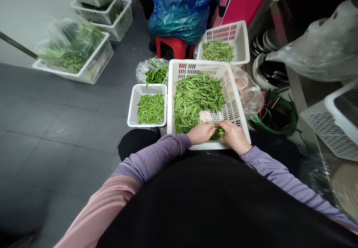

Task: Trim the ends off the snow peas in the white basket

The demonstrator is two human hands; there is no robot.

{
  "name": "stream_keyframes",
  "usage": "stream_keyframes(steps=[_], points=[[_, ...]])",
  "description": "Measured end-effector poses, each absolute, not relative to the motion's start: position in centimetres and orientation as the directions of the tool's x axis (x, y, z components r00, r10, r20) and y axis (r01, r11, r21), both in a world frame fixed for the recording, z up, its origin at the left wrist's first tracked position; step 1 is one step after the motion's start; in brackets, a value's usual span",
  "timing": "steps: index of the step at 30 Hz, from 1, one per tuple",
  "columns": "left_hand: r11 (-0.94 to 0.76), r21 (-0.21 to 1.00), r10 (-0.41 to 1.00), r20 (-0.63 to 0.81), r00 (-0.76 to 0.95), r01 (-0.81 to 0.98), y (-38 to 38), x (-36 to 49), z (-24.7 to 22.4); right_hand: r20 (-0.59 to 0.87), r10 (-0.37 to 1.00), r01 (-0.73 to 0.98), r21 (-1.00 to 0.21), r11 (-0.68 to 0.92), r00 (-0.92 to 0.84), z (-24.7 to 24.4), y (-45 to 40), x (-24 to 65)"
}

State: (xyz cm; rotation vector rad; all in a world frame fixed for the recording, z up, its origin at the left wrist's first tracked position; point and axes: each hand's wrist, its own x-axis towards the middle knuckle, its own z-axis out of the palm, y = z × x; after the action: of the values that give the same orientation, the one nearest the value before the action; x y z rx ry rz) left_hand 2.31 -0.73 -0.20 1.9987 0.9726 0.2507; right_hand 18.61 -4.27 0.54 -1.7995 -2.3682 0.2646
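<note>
A large white basket (243, 123) in front of me holds a heap of green pea pods (195, 95). Over its near end, my left hand (200, 133) is closed in a pinch at the tip of a pod. My right hand (235, 136) meets it, its fingers closed around one or more green pea pods (220, 131). How many pods it holds is hidden. Left of the big basket stands a smaller white basket (130, 110) with more green pods (151, 108) in it.
Green peppers (156, 75) lie in a clear bag behind the small basket. Beyond are a white basket (242, 46) of green beans and a blue bag (184, 13) on a red stool (176, 48). Stacked baskets (117, 28) stand left; a green basin (291, 125) sits right.
</note>
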Motion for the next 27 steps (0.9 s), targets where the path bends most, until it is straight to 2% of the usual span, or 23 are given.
stream_keyframes(steps=[2, 4, 6, 8, 10, 11, 14, 18, 21, 24, 27], points=[[-0.308, 0.802, 0.717, -0.158, 0.679, 0.512, -0.7, 2.3, -0.3, 0.016, 0.962, 0.940, -0.204, 0.272, -0.274, 0.7, -4.5, 18.0], [-0.276, 0.840, 0.732, -0.132, 0.669, 0.468, -0.8, 2.2, -0.4, 0.015, 0.963, 0.929, -0.260, 0.262, -0.268, 0.9, -4.4, 17.7], [-0.162, 0.901, 0.748, -0.154, 0.646, 0.403, -0.8, 2.0, -0.4, 0.019, 0.970, 0.879, -0.420, 0.226, -0.241, 1.0, -4.2, 17.6], [0.043, 0.941, 0.737, -0.257, 0.625, 0.336, -0.7, 1.8, -0.3, 0.019, 0.983, 0.785, -0.599, 0.160, -0.185, 1.1, -4.0, 17.5], [0.201, 0.932, 0.704, -0.352, 0.616, 0.303, -0.5, 1.6, -0.2, 0.009, 0.992, 0.706, -0.702, 0.095, -0.125, 1.3, -3.8, 17.4], [0.219, 0.928, 0.695, -0.366, 0.619, 0.302, -0.4, 1.5, -0.2, 0.002, 0.995, 0.681, -0.729, 0.070, -0.100, 1.5, -3.7, 17.3], [0.093, 0.909, 0.707, -0.347, 0.617, 0.405, 0.0, 1.2, -0.5, -0.071, 0.997, 0.570, -0.820, -0.050, -0.015, 2.0, -3.6, 17.2], [-0.071, 0.714, 0.715, -0.451, 0.535, 0.697, 0.5, 1.0, -1.5, -0.175, 0.967, 0.341, -0.911, -0.231, 0.188, 2.3, -3.6, 18.0], [-0.127, 0.637, 0.678, -0.504, 0.536, 0.760, 0.7, 0.8, -2.2, -0.179, 0.959, 0.356, -0.901, -0.249, 0.218, 2.1, -3.7, 18.9], [-0.151, 0.680, 0.666, -0.467, 0.582, 0.718, 0.6, 0.7, -2.4, -0.177, 0.961, 0.383, -0.890, -0.248, 0.211, 1.9, -3.8, 19.4], [-0.174, 0.795, 0.716, -0.303, 0.629, 0.581, 0.3, 0.6, -1.8, -0.168, 0.961, 0.390, -0.888, -0.244, 0.219, 1.9, -4.0, 19.1]])
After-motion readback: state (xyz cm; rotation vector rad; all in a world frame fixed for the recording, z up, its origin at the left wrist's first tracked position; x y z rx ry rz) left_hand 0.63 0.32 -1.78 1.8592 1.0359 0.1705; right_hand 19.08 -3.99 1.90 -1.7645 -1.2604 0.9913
